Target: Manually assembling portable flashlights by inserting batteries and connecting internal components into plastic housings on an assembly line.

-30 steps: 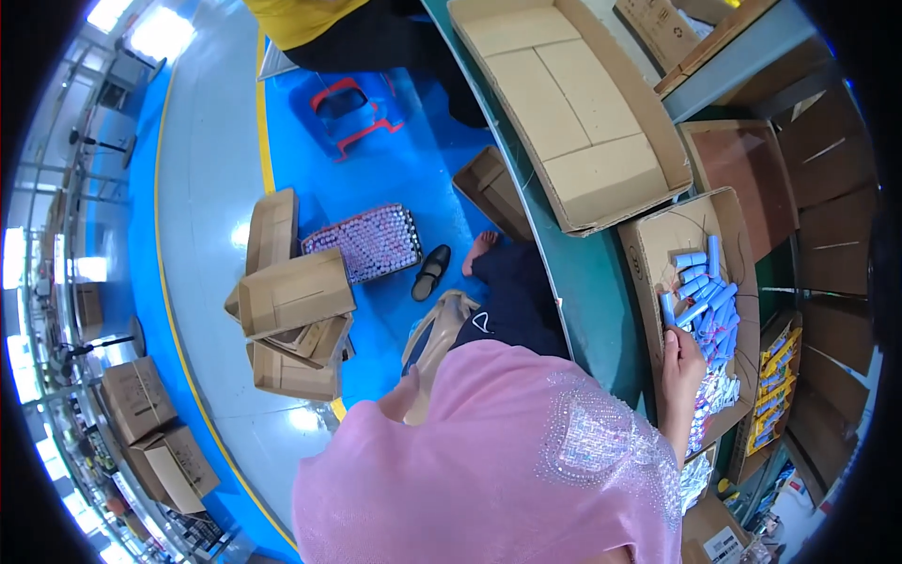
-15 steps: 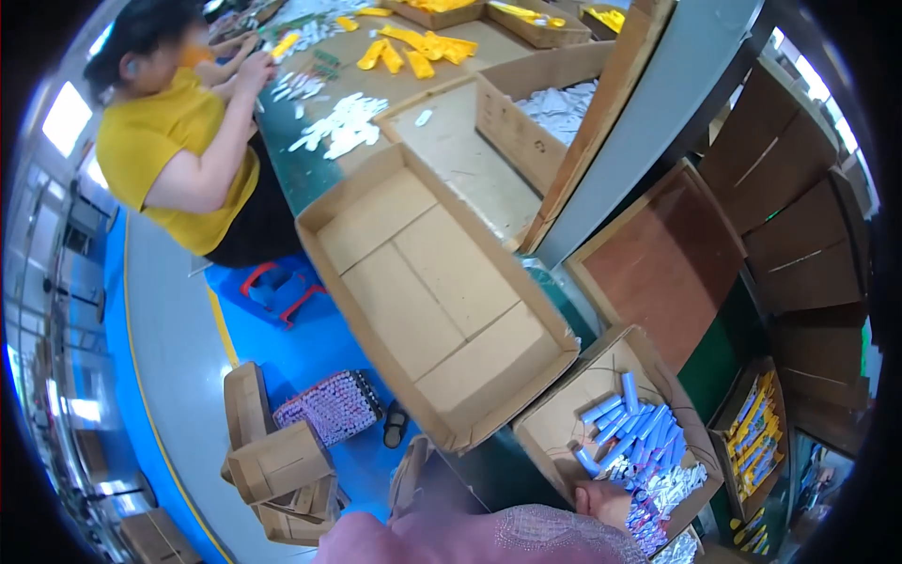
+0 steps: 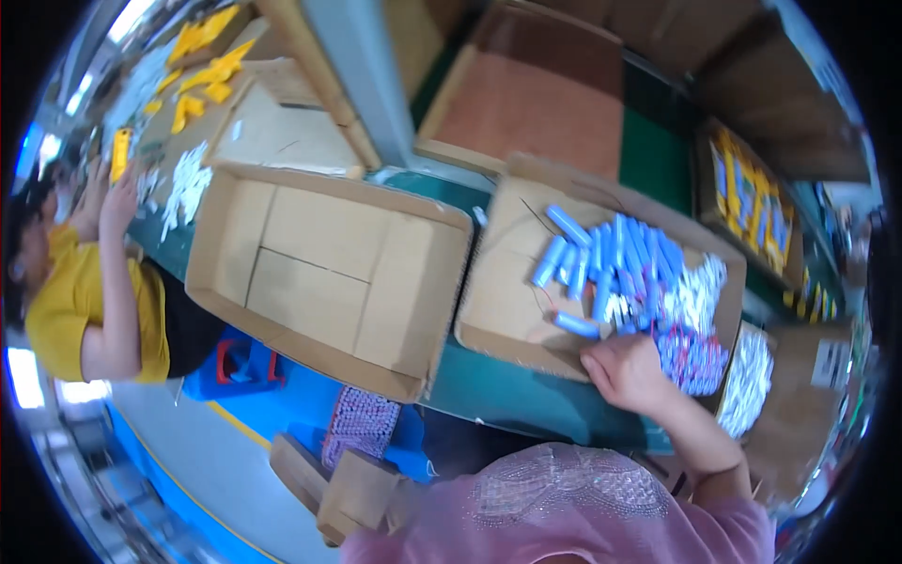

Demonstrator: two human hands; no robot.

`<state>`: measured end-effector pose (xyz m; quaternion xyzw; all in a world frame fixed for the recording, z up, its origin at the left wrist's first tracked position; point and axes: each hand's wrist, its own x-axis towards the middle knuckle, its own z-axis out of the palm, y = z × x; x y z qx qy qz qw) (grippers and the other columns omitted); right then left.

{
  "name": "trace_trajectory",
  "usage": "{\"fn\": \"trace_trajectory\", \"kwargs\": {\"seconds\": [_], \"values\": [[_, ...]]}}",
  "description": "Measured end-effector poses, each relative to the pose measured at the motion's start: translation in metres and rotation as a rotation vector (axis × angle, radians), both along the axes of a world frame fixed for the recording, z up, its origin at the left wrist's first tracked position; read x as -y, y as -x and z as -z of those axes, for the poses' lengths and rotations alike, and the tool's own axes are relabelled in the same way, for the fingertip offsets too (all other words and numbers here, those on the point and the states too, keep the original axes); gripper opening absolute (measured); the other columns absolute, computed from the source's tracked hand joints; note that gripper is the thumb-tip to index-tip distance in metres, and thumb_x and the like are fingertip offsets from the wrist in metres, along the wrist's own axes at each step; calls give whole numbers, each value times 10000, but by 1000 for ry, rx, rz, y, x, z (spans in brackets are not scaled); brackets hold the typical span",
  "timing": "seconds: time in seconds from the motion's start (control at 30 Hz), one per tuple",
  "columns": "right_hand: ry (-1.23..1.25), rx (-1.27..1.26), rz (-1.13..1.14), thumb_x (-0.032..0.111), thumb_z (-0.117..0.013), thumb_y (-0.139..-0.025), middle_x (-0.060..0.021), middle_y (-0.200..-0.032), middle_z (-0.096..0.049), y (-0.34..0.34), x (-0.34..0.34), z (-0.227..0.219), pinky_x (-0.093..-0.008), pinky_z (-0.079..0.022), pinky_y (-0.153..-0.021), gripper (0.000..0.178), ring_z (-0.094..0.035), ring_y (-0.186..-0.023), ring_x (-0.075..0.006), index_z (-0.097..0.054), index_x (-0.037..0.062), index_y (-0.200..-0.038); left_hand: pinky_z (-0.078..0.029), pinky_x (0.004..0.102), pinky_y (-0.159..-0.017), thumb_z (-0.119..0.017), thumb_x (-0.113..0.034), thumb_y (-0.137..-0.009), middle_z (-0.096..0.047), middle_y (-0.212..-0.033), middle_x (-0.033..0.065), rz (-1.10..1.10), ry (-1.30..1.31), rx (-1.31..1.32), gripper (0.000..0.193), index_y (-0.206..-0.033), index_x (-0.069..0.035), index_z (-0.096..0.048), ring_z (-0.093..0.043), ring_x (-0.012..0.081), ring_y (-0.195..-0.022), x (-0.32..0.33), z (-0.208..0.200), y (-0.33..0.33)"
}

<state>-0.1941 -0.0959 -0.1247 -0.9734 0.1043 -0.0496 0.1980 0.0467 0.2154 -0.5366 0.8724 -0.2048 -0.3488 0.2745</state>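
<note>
At the near edge of the right-hand shallow tan cardboard box (image 3: 505, 240), the right hand (image 3: 628, 370) curls, contents unclear; smooth blue cylinders (image 3: 619, 246) seem stiff, best gripped mid-length.

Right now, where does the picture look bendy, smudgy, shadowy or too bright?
In the head view, straight edges bend toward the picture's rim, the pink top blurs at its left, shadow darkens the far end of the reddish-brown board, and white glare spots the far left.

Box (image 3: 503, 282) — matt cardboard, cylinders (image 3: 619, 242) — smooth plastic
</note>
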Motion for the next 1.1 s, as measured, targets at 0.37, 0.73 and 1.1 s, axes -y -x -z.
{"fn": "trace_trajectory", "kwargs": {"seconds": [0.37,0.73,1.1], "values": [[13,-85,227,212,-485,-823,-114,-578,-508,13,21,17,-296,-383,-510,242,-482,-531,-147,-557,-2,-739,-305,426,-897,-474,-286,-821,-432,-1141,167,-572,-66,-174,432,-1187,-101,-339,-397,258,-1045,-255,-23,317],[-38,-178,236,204,-455,-854,-75,-549,-406,3,-1,7,-265,-342,-515,267,-361,-556,-101,-524,-41,-771,-283,427,-919,-482,-295,-820,-420,-1161,159,-846,98,-181,476,-1221,-110,-304,-378,238,-1068,-288,-3,382],[131,-34,104,250,-458,-817,-163,-621,-529,-4,2,10,-377,-387,-504,262,-519,-577,-317,-558,31,-716,-261,429,-941,-490,-303,-820,-408,-1182,151,-352,247,-315,521,-1255,-120,-269,-359,219,-1092,-246,9,247]]}}
